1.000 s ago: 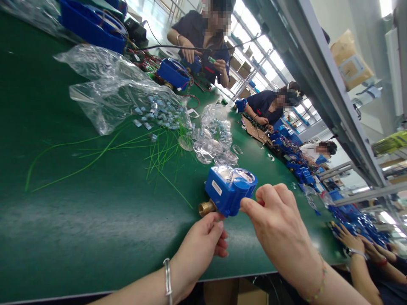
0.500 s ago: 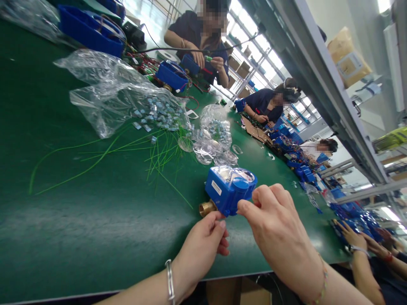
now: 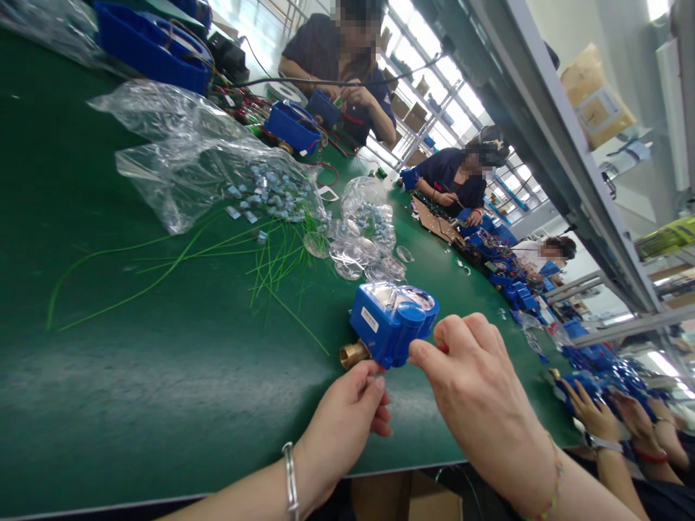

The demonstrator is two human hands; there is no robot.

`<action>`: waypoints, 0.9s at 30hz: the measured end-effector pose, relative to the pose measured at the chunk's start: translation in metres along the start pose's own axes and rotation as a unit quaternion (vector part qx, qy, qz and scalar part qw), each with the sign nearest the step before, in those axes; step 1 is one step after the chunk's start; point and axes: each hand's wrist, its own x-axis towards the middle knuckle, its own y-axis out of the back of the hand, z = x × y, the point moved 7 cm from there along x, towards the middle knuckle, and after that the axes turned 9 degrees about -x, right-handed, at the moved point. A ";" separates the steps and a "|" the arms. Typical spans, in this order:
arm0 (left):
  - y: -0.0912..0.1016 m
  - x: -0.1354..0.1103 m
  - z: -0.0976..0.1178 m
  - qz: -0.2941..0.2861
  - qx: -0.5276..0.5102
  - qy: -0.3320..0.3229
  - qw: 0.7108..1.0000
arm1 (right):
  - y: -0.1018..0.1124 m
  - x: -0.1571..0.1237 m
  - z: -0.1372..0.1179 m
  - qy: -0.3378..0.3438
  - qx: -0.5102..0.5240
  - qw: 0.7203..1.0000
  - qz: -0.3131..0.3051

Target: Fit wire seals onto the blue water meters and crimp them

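Observation:
A blue water meter (image 3: 374,323) with a clear cover, a white label and a brass threaded pipe end (image 3: 354,354) sits on the green table in front of me. My left hand (image 3: 355,405) is closed at its lower front edge, fingertips pinched just beside the brass end. Whatever is between those fingertips is hidden. At the meter's right side is my right hand (image 3: 472,369), fingers curled and thumb pressed in. What it pinches, if anything, is too small to make out. Thin green wires (image 3: 271,268) lie loose on the table beyond.
A clear plastic bag (image 3: 179,152) with small pale-blue tags spills out behind the wires. Clear round discs (image 3: 352,257) lie beside a second bag. Blue housings (image 3: 293,126) stand farther back. Co-workers sit along the far side, and another person's hands (image 3: 597,420) work at right.
My right hand has shifted very slightly right, while my left hand and the water meter stay put. The co-worker opposite has brought both hands together; hands at the far right have moved.

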 end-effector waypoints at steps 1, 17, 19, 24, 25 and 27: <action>0.000 0.000 0.000 0.000 0.002 -0.001 1.000 | 0.000 0.000 0.000 0.000 -0.002 1.000 -0.002; 0.005 0.001 0.000 0.017 0.012 -0.035 0.999 | -0.017 0.003 -0.008 0.002 0.003 1.000 -0.024; 0.005 0.002 0.001 0.012 0.037 -0.031 0.999 | -0.025 0.002 -0.011 0.002 0.012 1.000 -0.027; 0.005 -0.002 0.015 -0.008 0.317 -0.049 0.947 | -0.044 -0.012 -0.015 -0.003 0.057 0.998 -0.028; 0.005 -0.006 0.023 -0.012 0.400 -0.080 0.913 | -0.048 -0.016 -0.014 -0.006 0.077 0.997 -0.029; 0.004 -0.017 0.033 -0.033 0.548 -0.125 0.826 | -0.058 -0.026 -0.009 -0.023 0.132 0.990 -0.032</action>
